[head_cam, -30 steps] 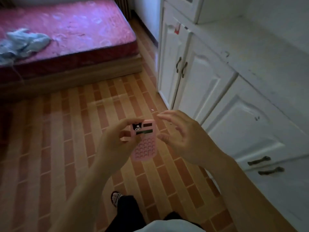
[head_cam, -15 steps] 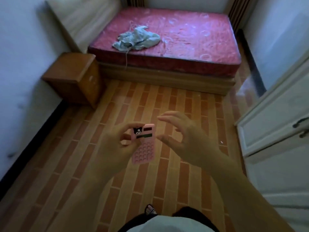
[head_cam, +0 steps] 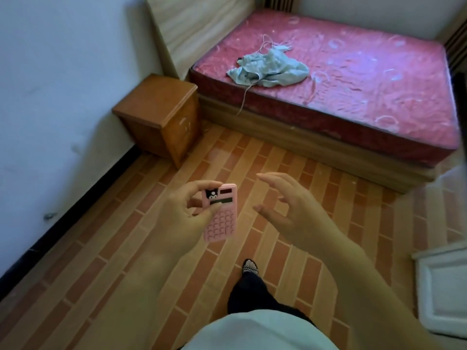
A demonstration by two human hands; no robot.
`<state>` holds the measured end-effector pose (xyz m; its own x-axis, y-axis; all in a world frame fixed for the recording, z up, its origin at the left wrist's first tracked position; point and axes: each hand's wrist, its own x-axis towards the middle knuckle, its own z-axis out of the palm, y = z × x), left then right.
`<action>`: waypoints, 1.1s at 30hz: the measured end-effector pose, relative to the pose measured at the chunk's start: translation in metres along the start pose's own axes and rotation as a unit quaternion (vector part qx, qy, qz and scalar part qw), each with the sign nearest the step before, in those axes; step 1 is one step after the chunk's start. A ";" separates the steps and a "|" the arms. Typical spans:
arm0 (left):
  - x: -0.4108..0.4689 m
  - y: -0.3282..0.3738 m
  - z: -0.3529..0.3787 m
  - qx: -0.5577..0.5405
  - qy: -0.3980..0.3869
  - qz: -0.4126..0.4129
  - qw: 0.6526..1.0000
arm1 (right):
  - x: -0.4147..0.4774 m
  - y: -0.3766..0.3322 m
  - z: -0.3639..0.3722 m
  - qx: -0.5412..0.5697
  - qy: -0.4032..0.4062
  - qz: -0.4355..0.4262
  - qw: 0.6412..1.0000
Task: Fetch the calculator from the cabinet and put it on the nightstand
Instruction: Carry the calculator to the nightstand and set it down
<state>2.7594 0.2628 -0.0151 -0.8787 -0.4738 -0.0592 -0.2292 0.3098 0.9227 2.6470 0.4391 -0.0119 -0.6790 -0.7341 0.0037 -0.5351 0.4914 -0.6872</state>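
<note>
A small pink calculator (head_cam: 222,218) with a black cartoon sticker hangs upright in front of me, pinched at its top left corner by my left hand (head_cam: 180,213). My right hand (head_cam: 290,210) floats just to its right, fingers spread, touching nothing. The wooden nightstand (head_cam: 156,102) stands against the left wall beside the bed, its top bare, well ahead and left of the calculator. A corner of the white cabinet (head_cam: 444,289) shows at the right edge.
A bed with a red mattress (head_cam: 353,72) fills the far side; a crumpled grey cloth (head_cam: 270,69) and a cord lie on it. Brick-patterned floor (head_cam: 290,173) stretches between me and the nightstand. A white wall (head_cam: 58,97) runs along the left. My foot (head_cam: 250,266) is below.
The view has swung left, away from the cabinet and onto the nightstand and bed, which now look closer. My right hand has drawn away from the calculator; the left still holds it.
</note>
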 end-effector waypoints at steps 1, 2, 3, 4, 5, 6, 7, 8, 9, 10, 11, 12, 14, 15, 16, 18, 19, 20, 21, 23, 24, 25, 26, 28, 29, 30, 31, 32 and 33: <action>0.022 0.006 0.002 0.000 -0.001 -0.006 1.000 | 0.020 0.008 -0.011 -0.003 0.004 0.006 1.000; 0.044 0.012 0.003 -0.004 -0.003 -0.010 1.000 | 0.040 0.015 -0.023 -0.004 0.007 0.010 1.000; 0.067 0.017 0.003 -0.010 -0.006 -0.012 1.000 | 0.060 0.020 -0.033 -0.005 0.010 0.008 1.000; 0.089 0.022 0.004 -0.016 -0.006 -0.011 1.000 | 0.080 0.025 -0.042 -0.007 0.009 0.004 1.000; 0.110 0.025 0.003 -0.019 -0.004 -0.009 1.000 | 0.101 0.028 -0.048 -0.012 0.005 -0.002 1.000; 0.129 0.026 0.002 -0.018 0.003 -0.010 1.000 | 0.121 0.031 -0.052 -0.017 0.000 -0.007 1.000; 0.146 0.025 0.000 -0.016 0.013 -0.014 1.000 | 0.141 0.033 -0.054 -0.020 -0.006 -0.014 1.000; 0.160 0.024 -0.002 -0.015 0.024 -0.021 0.999 | 0.160 0.035 -0.054 -0.019 -0.012 -0.022 1.000; 0.172 0.022 -0.007 -0.016 0.034 -0.027 0.999 | 0.179 0.036 -0.053 -0.015 -0.020 -0.026 0.999; 0.184 0.019 -0.011 -0.016 0.043 -0.032 0.998 | 0.198 0.036 -0.052 -0.011 -0.028 -0.031 0.999; 0.196 0.017 -0.017 -0.018 0.054 -0.036 0.998 | 0.217 0.036 -0.050 -0.008 -0.041 -0.036 0.998; 0.208 0.016 -0.022 -0.022 0.068 -0.041 0.997 | 0.236 0.034 -0.047 -0.007 -0.057 -0.045 0.997; 0.239 0.009 -0.032 -0.034 0.099 -0.050 0.993 | 0.277 0.031 -0.042 -0.018 -0.087 -0.065 0.994; 0.255 0.005 -0.038 -0.042 0.112 -0.057 0.991 | 0.299 0.031 -0.040 -0.023 -0.097 -0.076 0.992; 0.274 0.000 -0.045 -0.046 0.119 -0.061 0.990 | 0.322 0.030 -0.037 -0.025 -0.101 -0.085 0.991; 0.314 -0.009 -0.061 -0.028 0.127 -0.055 0.990 | 0.369 0.029 -0.034 -0.025 -0.101 -0.096 0.990; 0.335 -0.012 -0.070 -0.018 0.128 -0.049 0.990 | 0.392 0.029 -0.034 -0.028 -0.100 -0.096 0.990; 0.358 -0.015 -0.078 -0.011 0.129 -0.043 0.991 | 0.415 0.029 -0.034 -0.031 -0.100 -0.095 0.990; 0.381 -0.016 -0.087 -0.008 0.128 -0.041 0.991 | 0.438 0.029 -0.036 -0.036 -0.099 -0.093 0.990; 0.426 -0.017 -0.101 -0.006 0.114 -0.043 0.993 | 0.481 0.028 -0.041 -0.037 -0.090 -0.089 0.991; 0.448 -0.016 -0.107 -0.011 0.104 -0.041 0.994 | 0.501 0.028 -0.044 -0.034 -0.085 -0.089 0.992; 0.470 -0.015 -0.112 -0.017 0.094 -0.035 0.995 | 0.521 0.029 -0.048 -0.031 -0.080 -0.087 0.992; 0.492 -0.013 -0.117 -0.023 0.086 -0.027 0.996 | 0.541 0.029 -0.051 -0.032 -0.076 -0.085 0.993; 0.535 -0.010 -0.123 -0.025 0.079 -0.014 0.997 | 0.579 0.032 -0.057 -0.035 -0.073 -0.078 0.994; 0.555 -0.009 -0.125 -0.023 0.076 -0.013 0.997 | 0.597 0.033 -0.060 -0.033 -0.073 -0.074 0.994; 0.574 -0.008 -0.126 -0.021 0.071 -0.015 0.997 | 0.614 0.036 -0.063 -0.031 -0.075 -0.070 0.994; 0.591 -0.009 -0.127 -0.018 0.065 -0.020 0.997 | 0.631 0.039 -0.065 -0.028 -0.077 -0.066 0.994; 0.609 -0.010 -0.129 -0.017 0.060 -0.025 0.998 | 0.648 0.043 -0.067 -0.025 -0.078 -0.064 0.995; 0.626 -0.013 -0.130 -0.017 0.057 -0.031 0.998 | 0.665 0.048 -0.068 -0.023 -0.082 -0.064 0.994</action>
<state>2.2666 -0.1453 -0.0144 -0.8099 -0.5819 -0.0744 -0.2652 0.2500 0.9312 2.1353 0.0063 0.0067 -0.5148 -0.8567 -0.0320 -0.6366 0.4070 -0.6551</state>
